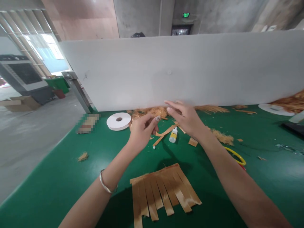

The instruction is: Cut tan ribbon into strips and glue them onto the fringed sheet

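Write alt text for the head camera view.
Two bare hands, left hand pinching with its fingertips and right hand open, hover over a green table. A fringe of brown strips lies nearest; a small glue bottle and white tape roll lie beyond.

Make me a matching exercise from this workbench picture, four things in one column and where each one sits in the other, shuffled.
Things:
1. white tape roll
2. glue bottle
3. fringed brown strips
4. yellow ring

Places:
A. nearest the camera, between the forearms
B. right of the right forearm
C. left of the left hand
D. just below the right hand

Pairs: 1-C, 2-D, 3-A, 4-B
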Motion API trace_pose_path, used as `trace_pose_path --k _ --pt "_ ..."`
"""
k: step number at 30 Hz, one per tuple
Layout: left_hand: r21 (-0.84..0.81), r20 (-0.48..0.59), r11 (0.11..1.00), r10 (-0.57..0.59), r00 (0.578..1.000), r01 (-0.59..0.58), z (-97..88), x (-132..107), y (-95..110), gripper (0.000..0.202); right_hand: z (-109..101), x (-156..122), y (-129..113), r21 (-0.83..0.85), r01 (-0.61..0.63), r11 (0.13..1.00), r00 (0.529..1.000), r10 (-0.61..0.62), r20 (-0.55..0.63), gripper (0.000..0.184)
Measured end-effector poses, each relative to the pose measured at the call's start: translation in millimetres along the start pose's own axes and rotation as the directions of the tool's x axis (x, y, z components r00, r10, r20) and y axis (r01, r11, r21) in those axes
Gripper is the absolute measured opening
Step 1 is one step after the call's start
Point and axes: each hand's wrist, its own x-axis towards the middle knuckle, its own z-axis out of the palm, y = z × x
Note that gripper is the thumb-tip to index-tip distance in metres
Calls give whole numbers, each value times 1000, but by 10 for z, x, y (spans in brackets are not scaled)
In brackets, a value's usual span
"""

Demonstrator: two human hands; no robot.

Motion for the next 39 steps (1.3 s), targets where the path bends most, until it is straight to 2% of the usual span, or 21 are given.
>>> trace_pose_path --k 1,3,4,5,7,9,11,13,15,19,21,22,23,25,27,29,33,39 --pt "-26 12 1000 1 1000 0 14 -1 -7 25 35 -3 6 198 -94 976 994 81 72 31" --pt "-82 54 997 3 999 1 28 -2 -14 23 98 -20 -1 517 -236 823 964 129 234 40" --pt "-107 76 994 7 997 1 27 -2 -12 22 119 -29 -11 592 -262 763 954 110 280 43" --pt "-125 97 992 13 995 -1 20 -2 -8 22 127 -36 -21 591 -245 768 954 83 288 45" --pt "-122 126 992 23 992 -7 -11 4 4 23 86 -39 -27 446 -136 885 974 37 224 46" --pt "-72 120 997 10 993 -1 -61 17 18 25 -44 -23 20 192 -3 981 996 -15 91 42" --pt "-31 89 999 -30 996 33 -117 41 26 25 -249 6 147 -86 65 994 992 -74 -101 39" --pt "-58 57 995 -78 995 82 -168 73 20 25 -475 33 351 -295 6 956 950 -97 -295 40" --pt "-143 52 981 -125 991 131 -202 103 -3 23 -659 47 587 -346 -94 934 920 -51 -389 37" --pt "-272 102 940 -186 977 208 -200 129 -74 22 -825 -26 951 -300 -146 943 958 60 -280 28" --pt "-282 124 933 -194 973 222 -177 124 -102 23 -879 -139 1052 -357 -191 914 971 124 -202 19" --pt "-269 124 937 -195 973 222 -166 120 -110 24 -918 -217 1090 -420 -243 875 970 204 -135 14" --pt "-241 116 946 -194 974 217 -156 117 -115 25 -966 -311 1123 -492 -297 818 949 308 -60 11" --pt "-160 83 966 -193 978 204 -140 112 -118 26 -1075 -537 1179 -623 -376 686 848 525 67 7" --pt "-94 58 977 -185 981 190 -124 111 -120 25 -1164 -786 1227 -668 -413 620 764 634 117 12" --pt "-71 54 983 -166 985 169 -106 110 -126 23 -1200 -1015 1261 -685 -427 590 732 670 120 15" --pt "-70 78 984 -160 984 165 -68 102 -149 22 -1152 -1286 1272 -677 -425 601 764 639 87 11" --pt "-111 107 976 -177 978 188 -50 97 -176 22 -1130 -1419 1150 -636 -466 615 808 589 -22 16"
